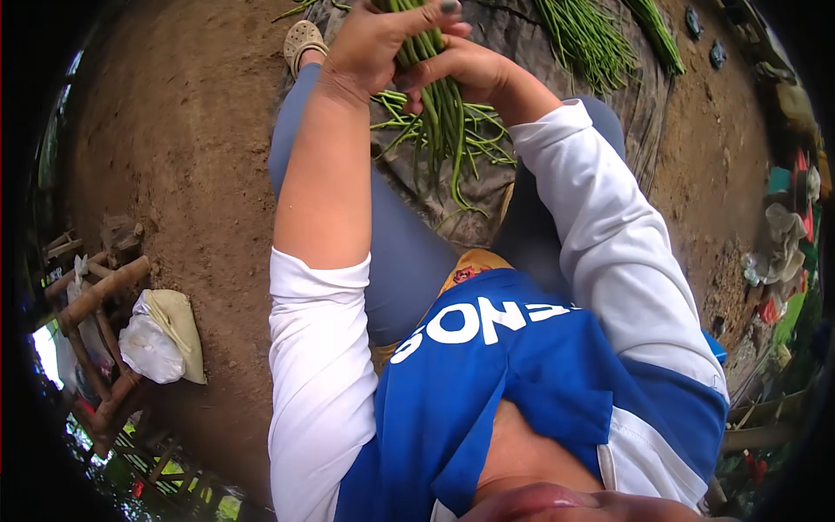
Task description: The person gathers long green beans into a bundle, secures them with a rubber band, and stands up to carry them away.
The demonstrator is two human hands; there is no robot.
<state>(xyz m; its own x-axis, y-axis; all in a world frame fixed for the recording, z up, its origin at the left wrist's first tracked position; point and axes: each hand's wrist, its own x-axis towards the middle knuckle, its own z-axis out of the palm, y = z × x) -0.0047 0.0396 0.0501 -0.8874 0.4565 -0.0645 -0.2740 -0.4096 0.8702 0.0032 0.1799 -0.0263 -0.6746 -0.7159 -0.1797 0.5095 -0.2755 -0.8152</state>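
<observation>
A bunch of long green string beans is held up over the ground sheet, its lower ends hanging loose between my knees. My left hand is closed around the upper part of the bunch, with its thumb across the beans. My right hand grips the bunch from the other side, slightly lower, with fingers wrapped round it. The top of the bunch runs out of the frame. Below and behind it, loose string beans lie scattered on the dark ground sheet.
A large pile of string beans and a narrower bundle lie ahead on the right. Bare soil borders the sheet. Pale and white sacks sit beside a wooden frame at left. Plastic bags lie at right.
</observation>
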